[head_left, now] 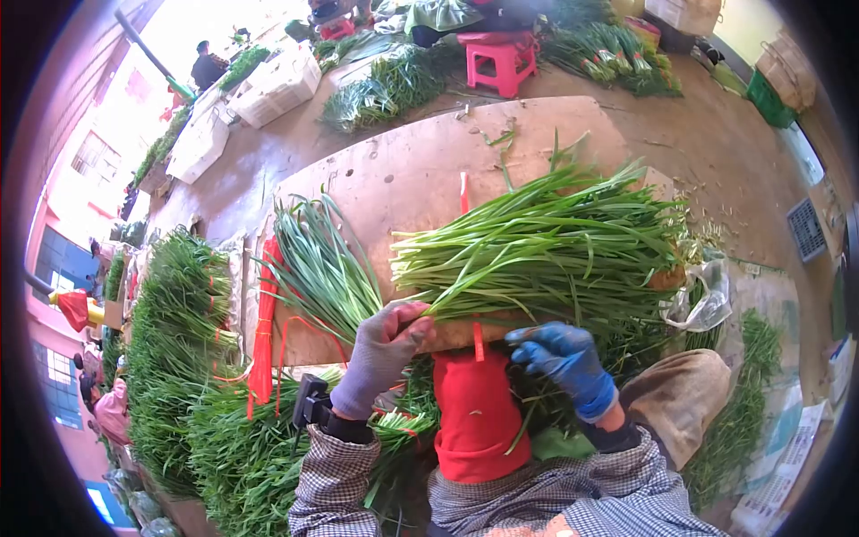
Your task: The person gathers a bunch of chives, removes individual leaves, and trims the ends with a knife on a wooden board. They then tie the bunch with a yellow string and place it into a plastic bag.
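My left hand (385,353), in a grey-purple glove, pinches a green stalk at the lower left edge of a large pile of garlic chives (537,237). The pile lies across a wooden board (358,166), its pale cut ends to the left. Beneath it runs a red tie strip (478,340), whose ends show above and below. My right hand (564,365), in a blue glove, is just below the pile, right of the strip's lower end. Its fingers are loosely bent and apart, with nothing visible in them. A smaller, darker bunch of chives (327,268) lies to the left.
Red ties (262,331) hang over the board's left edge. Heaped chives (179,331) fill the left side. A red cloth (479,416) covers something between my arms. A clear plastic bag (702,300) sits at right. Beyond are a pink stool (501,64) and white crates (277,89).
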Action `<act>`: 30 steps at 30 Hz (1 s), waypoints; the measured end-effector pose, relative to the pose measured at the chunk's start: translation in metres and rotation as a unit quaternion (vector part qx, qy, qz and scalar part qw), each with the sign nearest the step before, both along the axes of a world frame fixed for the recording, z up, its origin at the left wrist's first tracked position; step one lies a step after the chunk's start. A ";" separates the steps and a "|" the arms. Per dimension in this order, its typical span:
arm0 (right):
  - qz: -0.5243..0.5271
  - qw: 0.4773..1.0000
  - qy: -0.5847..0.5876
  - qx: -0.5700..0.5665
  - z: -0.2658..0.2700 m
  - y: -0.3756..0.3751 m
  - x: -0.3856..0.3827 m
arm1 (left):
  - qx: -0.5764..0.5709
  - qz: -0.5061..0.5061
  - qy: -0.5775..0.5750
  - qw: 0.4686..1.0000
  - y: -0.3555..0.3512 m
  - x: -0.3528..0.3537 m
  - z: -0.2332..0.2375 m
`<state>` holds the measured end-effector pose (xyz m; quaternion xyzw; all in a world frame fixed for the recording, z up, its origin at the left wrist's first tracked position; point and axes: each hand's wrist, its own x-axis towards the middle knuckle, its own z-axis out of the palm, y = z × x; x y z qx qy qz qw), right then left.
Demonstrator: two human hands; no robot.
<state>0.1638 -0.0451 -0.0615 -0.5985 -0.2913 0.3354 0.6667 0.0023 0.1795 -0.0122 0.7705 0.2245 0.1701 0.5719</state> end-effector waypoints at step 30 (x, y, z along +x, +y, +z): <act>-0.084 0.989 0.122 0.014 0.021 -0.020 -0.011 | -0.409 -0.013 0.007 0.913 -0.113 0.000 -0.018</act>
